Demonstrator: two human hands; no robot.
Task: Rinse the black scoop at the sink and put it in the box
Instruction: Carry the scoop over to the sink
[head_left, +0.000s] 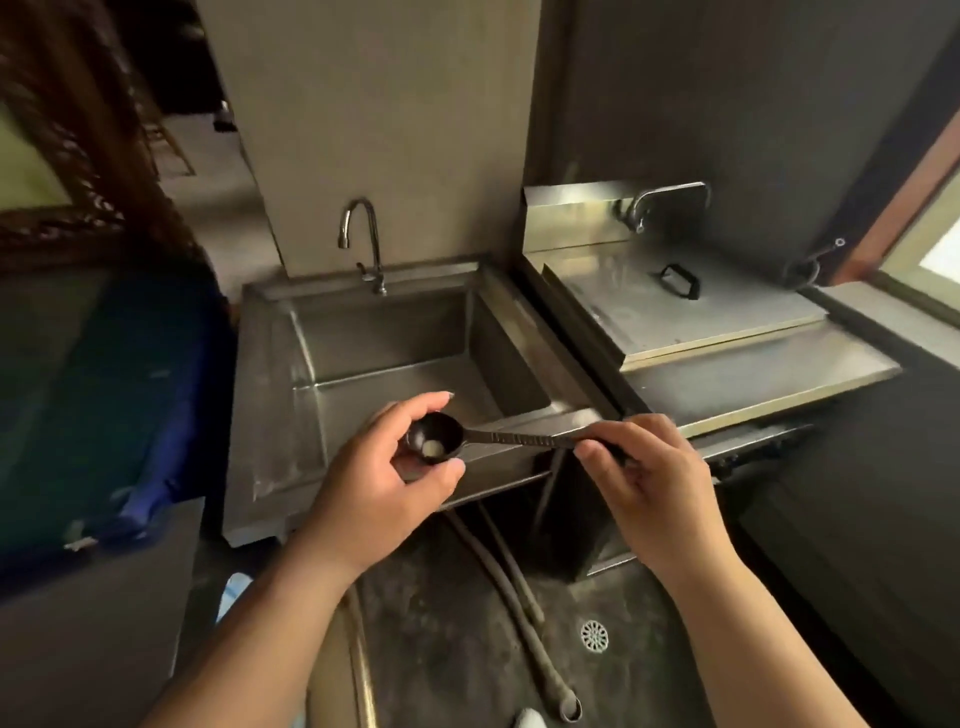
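Observation:
I hold the black scoop (498, 438) level over the front rim of the steel sink (270, 415). My right hand (644, 483) pinches the end of its long handle. My left hand (384, 467) cups the round bowl, thumb below and fingers above. A small pale lump lies inside the bowl. The curved tap (363, 234) stands at the back of the sink, with no water running. No box is clearly visible.
To the right stands a steel unit with a flat lid (691, 312) and black handle, plus a second tap (660, 202). A blue bin (130, 395) is on the left. Hoses (514, 613) and a floor drain (595, 636) lie below.

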